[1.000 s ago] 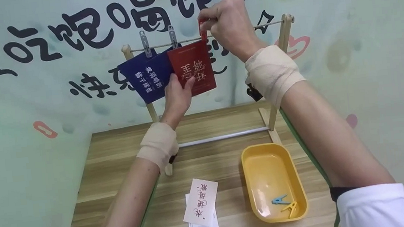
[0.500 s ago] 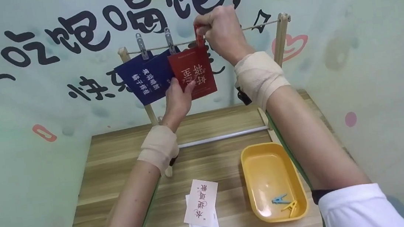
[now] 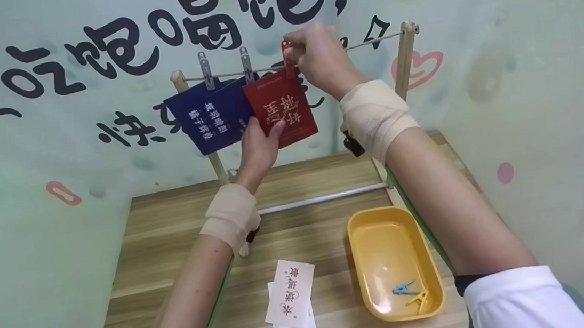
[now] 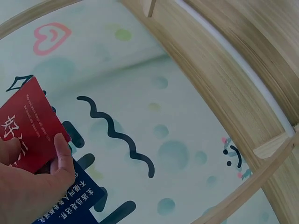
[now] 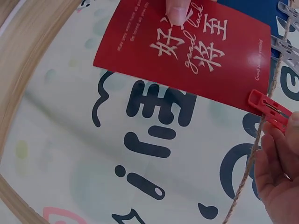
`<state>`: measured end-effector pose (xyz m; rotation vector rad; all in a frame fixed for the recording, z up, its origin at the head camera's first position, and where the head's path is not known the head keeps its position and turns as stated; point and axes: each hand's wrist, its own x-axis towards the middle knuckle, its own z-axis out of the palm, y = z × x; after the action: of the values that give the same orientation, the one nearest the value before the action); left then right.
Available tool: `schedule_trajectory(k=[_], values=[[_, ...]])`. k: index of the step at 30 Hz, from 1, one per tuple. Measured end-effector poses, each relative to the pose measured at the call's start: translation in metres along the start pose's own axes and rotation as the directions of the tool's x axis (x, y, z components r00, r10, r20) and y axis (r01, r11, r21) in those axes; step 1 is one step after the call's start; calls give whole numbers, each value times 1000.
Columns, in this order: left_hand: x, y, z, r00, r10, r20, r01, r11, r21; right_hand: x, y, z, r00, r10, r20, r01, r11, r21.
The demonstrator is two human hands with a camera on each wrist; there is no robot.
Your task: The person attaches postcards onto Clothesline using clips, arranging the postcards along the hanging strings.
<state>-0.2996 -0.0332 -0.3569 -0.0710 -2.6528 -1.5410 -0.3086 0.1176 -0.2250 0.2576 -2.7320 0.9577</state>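
Left hand (image 3: 260,148) pinches red card (image 3: 275,93) just below rope (image 3: 374,42); right hand (image 3: 322,56), fingers curled, pinches red clip (image 5: 261,105) at rope (how hard it squeezes, cannot tell). Best to hold card's top corner against rope, seat clip across both, release gently. Counts: one red card, one red clip; at rope, two grey clips (image 3: 206,70), two blue cards (image 3: 208,124); well below rope, two paper slips (image 3: 289,295).

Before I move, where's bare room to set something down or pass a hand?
The wooden tabletop is bare between pink card and yellow tray; rope between right hand and right post. Crowded: its left stretch, with gray clothespins, blue cards, red card, left hand.
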Motion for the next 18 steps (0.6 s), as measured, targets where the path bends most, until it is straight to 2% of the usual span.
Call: schedule_trajectory(k=[4,8,12,18], values=[[-2,-4,2,1000,-12,11,12,1000,13,1,2,2,1000,14,7,-14,1000,11],[-4,-6,0,1000,-12,19,11,999,45,0,3,4,1000,-4,-29,5,999,35],[-5,-9,-2,1000,16,22,-17,999,43,-5,7,6,994,-29,-108,35,998,52],[-7,-10,-4,1000,21,1,-21,1000,8,-14,18,12,969,-91,-229,105,993,50]])
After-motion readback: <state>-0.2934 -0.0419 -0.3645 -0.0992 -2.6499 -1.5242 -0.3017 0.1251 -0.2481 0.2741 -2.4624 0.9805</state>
